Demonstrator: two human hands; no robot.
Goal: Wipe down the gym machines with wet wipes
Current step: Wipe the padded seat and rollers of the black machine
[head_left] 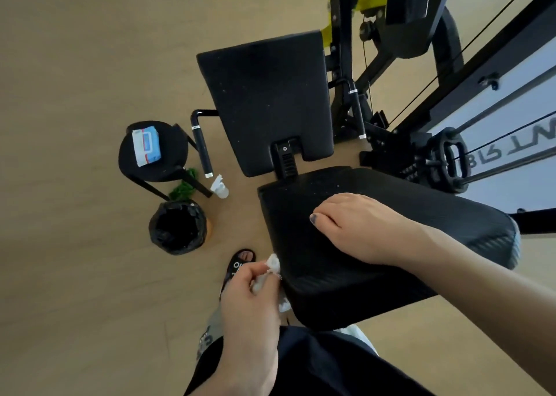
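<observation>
Two hands observed. Left hand pinches a crumpled white wet wipe at the textured black padded seat edge; right hand rests on the seat, fingers loosely bent, holding nothing.

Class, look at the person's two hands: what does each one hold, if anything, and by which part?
The left hand pinches a crumpled white wet wipe by its lower end. The right hand holds nothing; it rests on the black seat pad.
</observation>
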